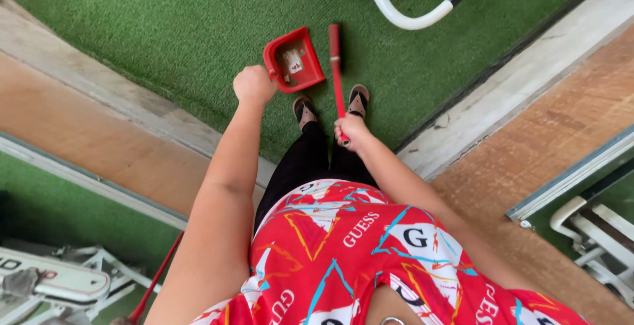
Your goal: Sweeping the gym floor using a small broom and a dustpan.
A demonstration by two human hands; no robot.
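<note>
Head view, looking straight down past a red patterned shirt (370, 259) to green artificial turf (165, 28). Far off the left hand's outer side, a grey floor machine (53, 282) with a thin red rod (155, 279) leaning by it. Left hand (253, 86) curled into a fist around the handle of a red dustpan (295, 61), pan just beyond the knuckles, tipped so its open mouth faces away from the feet, likely to catch whatever gets pushed in. A paper label stuck inside the pan. Just below the pan, two sandalled feet (330, 106) side by side on the turf. Right hand (351, 129) clamped on the near end of a red broom stick (337, 77), stick running forward from the fingers, close beside the pan's right edge, seemingly held low for short strokes. Beyond both hands, a white curved tube (403, 18) with a black end. Off the right hand's outer side, a pale concrete kerb (502, 94), then brown flooring (561, 146).
</note>
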